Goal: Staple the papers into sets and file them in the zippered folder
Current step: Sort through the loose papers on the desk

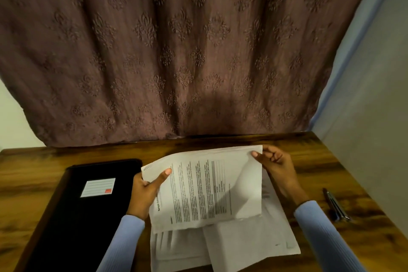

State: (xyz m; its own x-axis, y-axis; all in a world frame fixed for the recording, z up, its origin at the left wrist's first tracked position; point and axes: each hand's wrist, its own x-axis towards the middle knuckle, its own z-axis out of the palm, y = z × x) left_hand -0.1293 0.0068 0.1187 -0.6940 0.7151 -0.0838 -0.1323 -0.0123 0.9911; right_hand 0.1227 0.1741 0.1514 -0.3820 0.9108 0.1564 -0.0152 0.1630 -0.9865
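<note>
A set of printed sheets [205,187] is held up over the wooden table, its text turned sideways. My left hand [148,192] grips its left edge, thumb on top of the page. My right hand [274,165] pinches the far right corner. More loose papers [242,245] lie spread on the table beneath the held set. The black zippered folder [84,216], with a white label on its cover, lies closed on the left. A slim metal stapler [336,205] lies on the table to the right of my right arm.
The wooden table [309,157] ends at a brown patterned curtain [176,51] behind it. A pale wall [375,95] stands close along the right side.
</note>
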